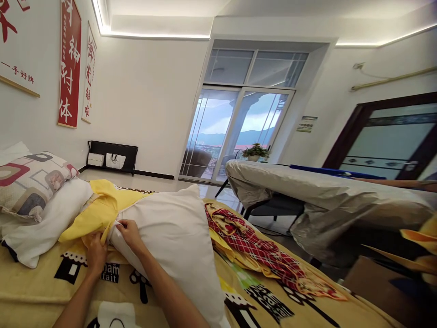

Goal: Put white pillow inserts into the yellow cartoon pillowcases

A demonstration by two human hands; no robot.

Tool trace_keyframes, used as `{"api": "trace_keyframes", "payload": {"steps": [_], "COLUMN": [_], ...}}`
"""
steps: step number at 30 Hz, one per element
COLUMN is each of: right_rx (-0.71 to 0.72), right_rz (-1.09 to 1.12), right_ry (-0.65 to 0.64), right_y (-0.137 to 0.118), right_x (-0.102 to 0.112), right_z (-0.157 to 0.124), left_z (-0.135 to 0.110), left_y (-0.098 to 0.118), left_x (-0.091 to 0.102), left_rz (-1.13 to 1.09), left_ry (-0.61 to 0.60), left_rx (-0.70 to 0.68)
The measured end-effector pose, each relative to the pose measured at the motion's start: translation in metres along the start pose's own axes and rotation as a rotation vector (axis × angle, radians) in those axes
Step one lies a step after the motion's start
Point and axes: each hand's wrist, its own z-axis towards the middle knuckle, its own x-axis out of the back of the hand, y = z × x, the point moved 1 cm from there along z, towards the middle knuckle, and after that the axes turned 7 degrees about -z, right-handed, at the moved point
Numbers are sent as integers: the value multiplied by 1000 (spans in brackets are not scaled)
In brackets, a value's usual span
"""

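A plump white pillow [174,228] lies on the bed, with a yellow pillowcase [99,205] bunched against its left end. My left hand [97,253] is closed on the lower edge of the yellow cloth. Just right of it, my right hand [129,234] pinches the white pillow's corner where it meets the yellow cloth. The exact edge between those fingertips is partly hidden. Beneath both hands spreads a yellow printed bedsheet [136,316].
At left, a patterned pillow [37,182] rests on white bedding [61,218]. Red plaid cloth [252,246] lies right of the white pillow. Beyond the bed stand a plastic-covered table [324,182], a dark chair [276,206] and a cardboard box [368,282]. Another person's arm [392,183] reaches over the table.
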Motion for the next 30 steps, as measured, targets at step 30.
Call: {"api": "trace_keyframes", "payload": {"steps": [30], "right_rx": [438], "right_rz": [-298], "right_ry": [-546], "right_y": [-33], "right_x": [-25], "right_z": [-70], "left_z": [-73], "left_y": [13], "left_x": [25], "left_rz": [-500], "left_ry": [327], "left_rx": [-263]}}
